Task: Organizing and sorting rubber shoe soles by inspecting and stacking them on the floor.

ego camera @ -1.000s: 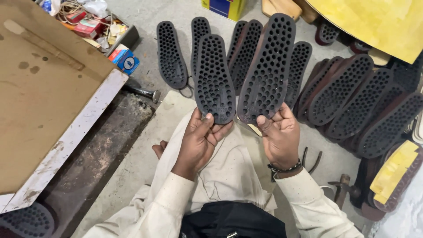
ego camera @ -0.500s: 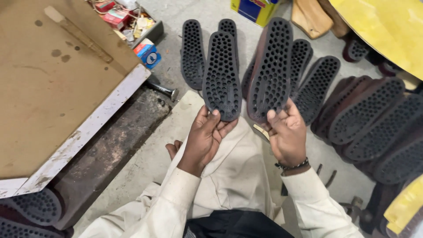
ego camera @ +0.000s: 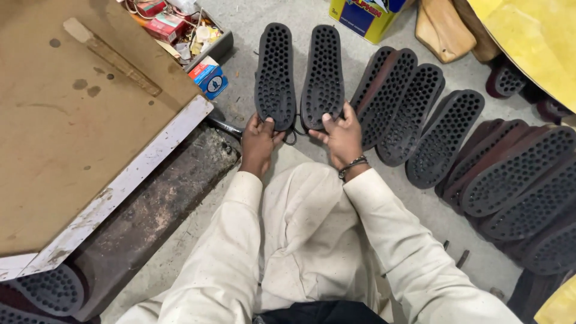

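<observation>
From the head view, the left hand (ego camera: 259,139) was closed over the heel end of a black studded rubber shoe sole (ego camera: 275,75), thumb on top, and the right hand (ego camera: 343,135) gripped the heel end of a second black studded sole (ego camera: 323,75) the same way. Both soles lay flat on the grey concrete floor (ego camera: 252,24), side by side and just apart, ahead of the person's knees.

A row of dark studded soles (ego camera: 444,135) overlapped just to the right; a careless shift of the right hand could have knocked that row askew. A thin dark loop (ego camera: 292,137) sat between the hands and might have snagged.

A small blue-and-white carton (ego camera: 209,77) lay beside the brown board worktop (ego camera: 66,132). A red box (ego camera: 168,29) lay in a cluttered tray behind it. A yellow-and-blue tin (ego camera: 367,15) stood at the top edge.
</observation>
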